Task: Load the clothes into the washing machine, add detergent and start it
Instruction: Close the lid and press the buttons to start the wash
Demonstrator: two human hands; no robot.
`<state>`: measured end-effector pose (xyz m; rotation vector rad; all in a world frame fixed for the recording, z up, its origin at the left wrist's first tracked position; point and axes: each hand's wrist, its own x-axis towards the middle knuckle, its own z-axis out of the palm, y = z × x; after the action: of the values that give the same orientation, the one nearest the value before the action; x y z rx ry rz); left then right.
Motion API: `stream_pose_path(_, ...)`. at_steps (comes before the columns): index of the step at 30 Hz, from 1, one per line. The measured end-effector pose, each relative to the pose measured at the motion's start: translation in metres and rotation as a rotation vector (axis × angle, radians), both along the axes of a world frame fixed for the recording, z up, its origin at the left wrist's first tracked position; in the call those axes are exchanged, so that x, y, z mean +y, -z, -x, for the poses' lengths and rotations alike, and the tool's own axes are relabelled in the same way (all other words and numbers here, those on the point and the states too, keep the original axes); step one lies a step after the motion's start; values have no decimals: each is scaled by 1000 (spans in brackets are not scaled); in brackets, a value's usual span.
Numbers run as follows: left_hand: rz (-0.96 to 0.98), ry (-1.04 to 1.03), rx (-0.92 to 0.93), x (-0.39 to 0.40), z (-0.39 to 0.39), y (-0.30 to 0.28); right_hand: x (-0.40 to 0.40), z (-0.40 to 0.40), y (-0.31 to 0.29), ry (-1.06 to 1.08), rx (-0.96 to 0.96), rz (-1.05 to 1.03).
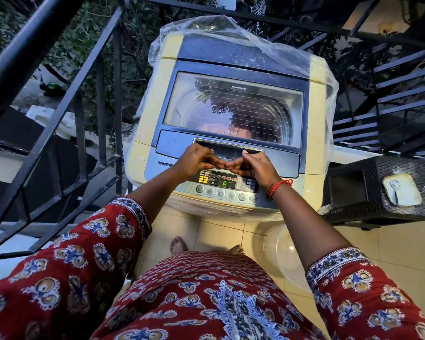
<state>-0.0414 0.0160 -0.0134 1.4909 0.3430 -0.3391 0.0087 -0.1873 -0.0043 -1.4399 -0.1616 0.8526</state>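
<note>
The washing machine (pixel 231 123) stands straight ahead of me with its glass lid (pixel 233 106) shut and something pinkish, probably the clothes, dim beneath it. My left hand (pixel 194 160) and right hand (pixel 258 165) rest at the near handle recess (pixel 228 147), each grip loosely curled and grasping nothing. I'd clear them off the lit control panel (pixel 221 182) before pressing start.

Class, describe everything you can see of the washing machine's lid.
The blue-framed lid with a clear window lies shut and flat on top of the cream washing machine. Its window reflects foliage and shows the ribbed drum beneath. A recessed handle runs along its near edge, where the left hand and right hand rest. Clear plastic sheeting drapes behind it.
</note>
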Motion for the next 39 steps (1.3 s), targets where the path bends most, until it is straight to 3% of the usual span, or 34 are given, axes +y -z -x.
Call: stream_pose_path(39, 54, -13, 1, -4, 2, -13, 1, -1, 2, 15, 24, -11)
